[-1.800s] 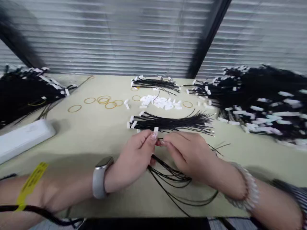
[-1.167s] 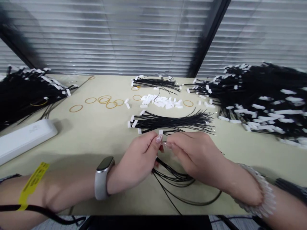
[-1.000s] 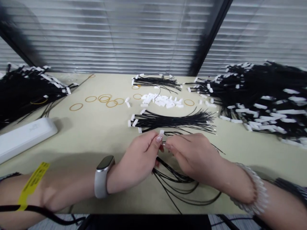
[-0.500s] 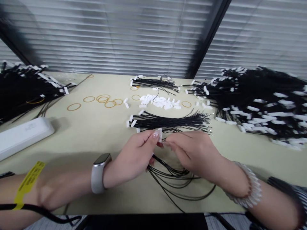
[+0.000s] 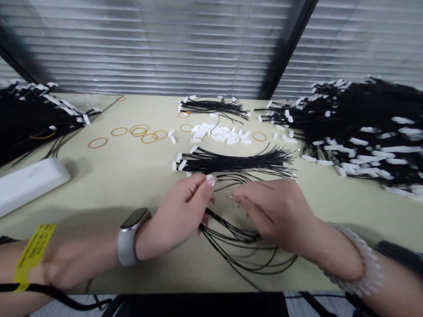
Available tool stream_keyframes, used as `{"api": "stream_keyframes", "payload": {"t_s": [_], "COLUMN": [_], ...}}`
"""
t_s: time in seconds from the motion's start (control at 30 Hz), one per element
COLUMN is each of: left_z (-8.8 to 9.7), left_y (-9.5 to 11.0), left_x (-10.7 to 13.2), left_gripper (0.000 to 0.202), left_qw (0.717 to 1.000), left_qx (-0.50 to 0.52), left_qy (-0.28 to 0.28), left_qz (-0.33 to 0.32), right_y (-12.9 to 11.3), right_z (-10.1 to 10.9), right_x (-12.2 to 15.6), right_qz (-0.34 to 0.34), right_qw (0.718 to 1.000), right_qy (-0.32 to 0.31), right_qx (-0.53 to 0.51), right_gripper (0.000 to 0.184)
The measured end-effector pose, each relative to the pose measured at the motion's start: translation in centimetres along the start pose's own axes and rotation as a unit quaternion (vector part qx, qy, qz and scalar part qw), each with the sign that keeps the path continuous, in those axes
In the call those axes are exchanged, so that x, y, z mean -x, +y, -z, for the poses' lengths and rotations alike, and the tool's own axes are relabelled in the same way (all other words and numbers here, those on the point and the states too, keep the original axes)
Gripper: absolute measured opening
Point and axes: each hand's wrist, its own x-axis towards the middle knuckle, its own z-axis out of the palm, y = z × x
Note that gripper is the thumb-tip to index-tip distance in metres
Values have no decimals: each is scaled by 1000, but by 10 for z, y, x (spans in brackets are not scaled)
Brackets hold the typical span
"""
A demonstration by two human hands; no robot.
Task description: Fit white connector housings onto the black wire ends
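Note:
My left hand (image 5: 183, 204) pinches a small white connector (image 5: 210, 178) between thumb and fingertips, and the fingertips hide most of it. Loose black wires (image 5: 241, 243) fall from that hand and loop across the table below both hands. My right hand (image 5: 274, 211) sits just to the right, its curled fingers over thin wire ends. I cannot tell whether it grips any. Just beyond both hands lies a flat bundle of black wires (image 5: 231, 161) with white connectors at its left end.
On the pale green table (image 5: 125, 185) lie a heap of white connectors (image 5: 216, 133), several rubber bands (image 5: 97, 143) and a white bar-shaped case (image 5: 31, 180). Large wire heaps (image 5: 360, 127) (image 5: 29, 121) stand at right and left. A smaller bundle (image 5: 211, 105) lies at the back.
My left hand has drawn back and down to the left, and the connector now sits lower in its fingers. The hands stand a little further apart, and the table appears higher in the view.

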Motion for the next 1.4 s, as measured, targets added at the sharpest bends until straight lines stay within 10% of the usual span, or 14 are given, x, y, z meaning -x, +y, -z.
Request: {"api": "stream_keyframes", "payload": {"t_s": [0.8,1.4], "left_z": [-1,2], "left_y": [2,12], "left_x": [1,-3], "left_gripper": [36,30], "left_qw": [997,984], "left_qx": [6,-136], "left_qy": [-71,-107], "left_qz": [-6,-51], "right_y": [-8,2], "right_z": [-1,9], "right_x": [0,-8], "right_qz": [13,-29], "right_qw": [999,983], "right_qy": [21,-119], "right_qx": [-19,-138], "right_gripper": [21,21]}}
